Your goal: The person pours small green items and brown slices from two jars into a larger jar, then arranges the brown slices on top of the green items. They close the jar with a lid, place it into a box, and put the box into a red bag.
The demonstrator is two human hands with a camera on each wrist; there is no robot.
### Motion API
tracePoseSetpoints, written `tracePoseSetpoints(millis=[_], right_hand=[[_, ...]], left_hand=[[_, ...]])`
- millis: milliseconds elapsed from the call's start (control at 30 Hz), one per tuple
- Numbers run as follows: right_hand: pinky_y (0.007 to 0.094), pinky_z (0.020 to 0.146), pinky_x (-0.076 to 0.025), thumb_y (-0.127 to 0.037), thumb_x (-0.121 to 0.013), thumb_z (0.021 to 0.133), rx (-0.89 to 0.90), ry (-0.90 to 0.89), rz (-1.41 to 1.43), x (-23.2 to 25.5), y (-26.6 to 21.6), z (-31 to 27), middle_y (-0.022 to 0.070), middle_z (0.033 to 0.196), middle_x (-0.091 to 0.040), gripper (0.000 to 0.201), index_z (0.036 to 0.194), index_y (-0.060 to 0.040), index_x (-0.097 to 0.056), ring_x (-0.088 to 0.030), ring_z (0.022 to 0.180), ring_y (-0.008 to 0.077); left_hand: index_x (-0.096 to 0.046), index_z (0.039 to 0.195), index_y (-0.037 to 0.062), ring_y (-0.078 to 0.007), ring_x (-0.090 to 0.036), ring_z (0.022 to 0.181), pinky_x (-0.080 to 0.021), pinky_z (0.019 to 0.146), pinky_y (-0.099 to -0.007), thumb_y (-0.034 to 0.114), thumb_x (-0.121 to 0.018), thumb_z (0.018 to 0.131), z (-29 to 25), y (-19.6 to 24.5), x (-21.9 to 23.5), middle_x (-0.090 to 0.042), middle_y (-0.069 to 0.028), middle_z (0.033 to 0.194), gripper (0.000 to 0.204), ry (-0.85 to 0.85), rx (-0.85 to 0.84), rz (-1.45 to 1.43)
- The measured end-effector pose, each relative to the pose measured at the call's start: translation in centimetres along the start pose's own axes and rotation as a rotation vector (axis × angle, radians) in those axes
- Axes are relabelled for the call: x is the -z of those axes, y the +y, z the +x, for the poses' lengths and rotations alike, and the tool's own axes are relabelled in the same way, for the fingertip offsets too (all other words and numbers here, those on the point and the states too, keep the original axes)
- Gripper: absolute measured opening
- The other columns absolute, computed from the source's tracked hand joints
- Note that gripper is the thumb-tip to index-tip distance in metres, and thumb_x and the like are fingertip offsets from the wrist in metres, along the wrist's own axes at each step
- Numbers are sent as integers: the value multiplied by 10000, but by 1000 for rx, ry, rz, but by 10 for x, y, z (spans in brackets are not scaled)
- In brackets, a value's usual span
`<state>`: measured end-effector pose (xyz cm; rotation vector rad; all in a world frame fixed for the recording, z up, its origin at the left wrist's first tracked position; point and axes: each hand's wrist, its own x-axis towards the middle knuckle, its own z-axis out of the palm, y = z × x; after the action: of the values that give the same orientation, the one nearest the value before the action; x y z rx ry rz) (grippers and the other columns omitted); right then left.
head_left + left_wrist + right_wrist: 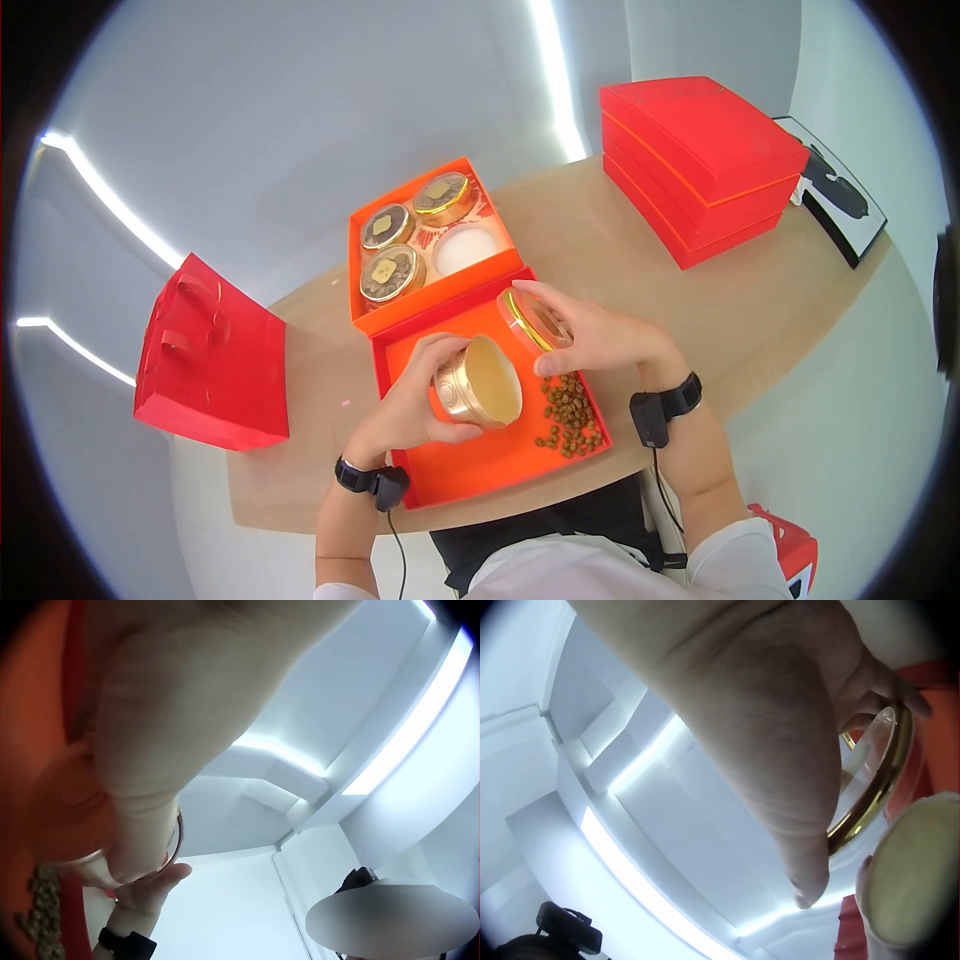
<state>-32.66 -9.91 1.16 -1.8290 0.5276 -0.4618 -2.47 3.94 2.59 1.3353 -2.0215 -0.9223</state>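
Shirt [560, 572] at bottom; left hand [405, 405] gripping a tilted jar [480, 383] at centre.
Just right, right hand [600, 335] holds a lid [534, 322] by its rim, above brown bits [570, 412], perhaps dried fruit, in a tray [460, 465].

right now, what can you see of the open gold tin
The tin is short and round, with a shiny gold, metal-looking wall that bears a raised round mark. Its mouth is uncovered, and the smooth, pale yellow inside shows no contents. It is tilted over the tray, mouth towards the right hand. The left hand grips its side, fingers above and thumb below. The lid is apart from it.
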Motion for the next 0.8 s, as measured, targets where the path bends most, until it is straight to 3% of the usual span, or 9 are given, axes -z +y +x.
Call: tracePoseSetpoints(millis=[133,233,433,533,800], right_hand=[[442,1218,-446,-629,-946,779,7,-17,13,-4,-6,0,225,1639,-469,1332,1730,-35,-227,-474,1527,327],[437,1208,-456,-547,-977,763,10,-39,-72,-9,-14,-1,220,1622,-470,1323,1731,-34,-234,-499,1489,330],[434,1203,-461,-434,-998,748,93,-62,-116,-24,-18,-2,217,1615,-440,1288,1725,-40,-257,-483,1480,338],[444,1222,-448,-403,-1001,751,80,-80,-101,-29,-23,-2,219,1624,-422,1269,1721,-44,-267,-467,1497,346],[451,1245,-430,-360,-1006,739,109,-61,-186,-38,-26,1,234,1613,-429,1242,1705,-46,-292,-467,1505,377]], left_hand=[[-369,1651,75,-348,-464,1492,-395,1270,-449,209,-1008,697,0,-11,-4,-408,-174,1573,1156,80,-27,-102],[-384,1623,66,-342,-453,1499,-397,1268,-448,208,-1014,702,2,-1,-9,-398,-176,1572,1125,110,-63,-11],[-372,1616,67,-322,-447,1503,-399,1265,-442,216,-1024,728,2,-10,-20,-398,-173,1557,1112,94,-37,-159],[-326,1603,88,-304,-439,1540,-408,1258,-448,128,-1033,696,3,-13,-25,-452,-140,1587,1151,118,6,-202],[-318,1603,95,-306,-429,1557,-339,1305,-460,139,-1038,701,6,-8,-25,-458,-158,1619,1155,163,29,-270]])
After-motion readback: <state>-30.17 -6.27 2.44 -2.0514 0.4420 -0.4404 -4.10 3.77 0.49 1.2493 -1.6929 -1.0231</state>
